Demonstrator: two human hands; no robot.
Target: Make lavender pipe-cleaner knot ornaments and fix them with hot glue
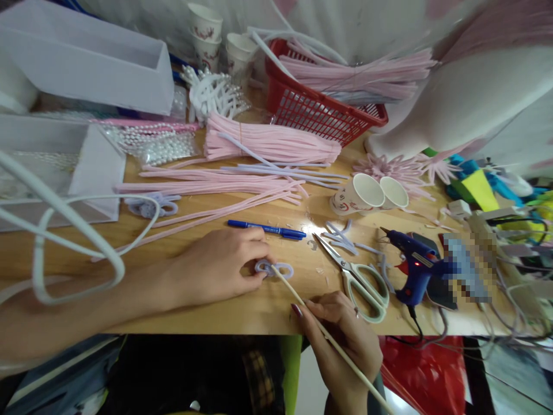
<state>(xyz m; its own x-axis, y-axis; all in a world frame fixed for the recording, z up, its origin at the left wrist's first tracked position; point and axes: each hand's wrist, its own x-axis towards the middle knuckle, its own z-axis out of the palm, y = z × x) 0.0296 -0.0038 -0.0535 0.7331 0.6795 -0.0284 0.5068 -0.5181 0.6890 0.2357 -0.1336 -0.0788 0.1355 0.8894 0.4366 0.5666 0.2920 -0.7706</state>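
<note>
My left hand (242,259) rests on the table, thumb and fingers pinching one end of a small looped lavender pipe cleaner (285,270). In my right hand (343,334) is a thin wooden stick (289,286), gripped like a pen. Its far tip touches the middle of the loops, beside my left fingertips. A blue pen (268,229) lies just beyond my left hand. Scissors with pale green handles (367,288) lie part open to the right of the loops. Several cut lavender pieces (341,237) lie near the blades.
A blue glue gun (415,265) with a red light stands at right, cables trailing off. Paper cups (358,195), pink pipe cleaners (272,141) and a red basket (319,112) lie farther back. White boxes (103,173) stand left; a white wire frame (78,222) overhangs my left forearm.
</note>
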